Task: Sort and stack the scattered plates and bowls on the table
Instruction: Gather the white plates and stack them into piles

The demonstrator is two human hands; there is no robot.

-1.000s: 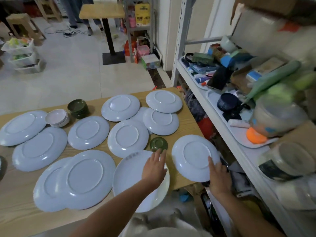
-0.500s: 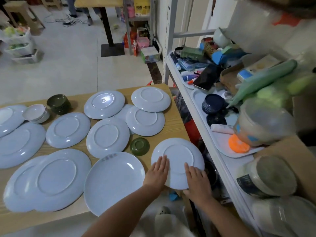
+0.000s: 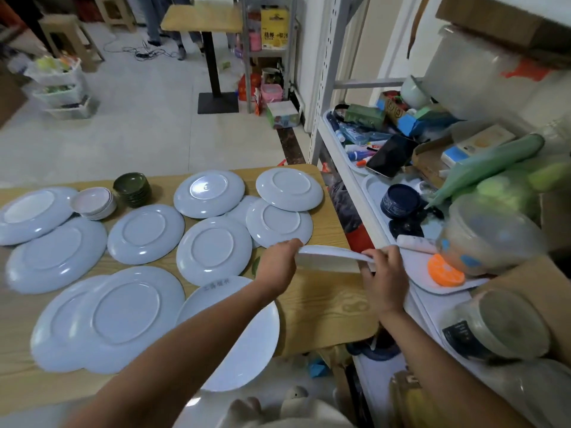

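plate (image 3: pixel 330 253) lifted, tilted, above counter (image 3: pixel 324 307) right edge | our left hand (image 3: pixel 278 264) and right hand (image 3: pixel 384 278) fingers pinching opposite rims | risk: we judge the thin grip may slip, dropping it onto plates below

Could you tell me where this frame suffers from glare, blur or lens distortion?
Head view: soft highlights sit on several upturned plates, strongest on the far plate; the shelf contents at the right edge are smeared; the wide lens bows the table edge; the lifted plate, between left hand and right hand, stays fairly sharp.
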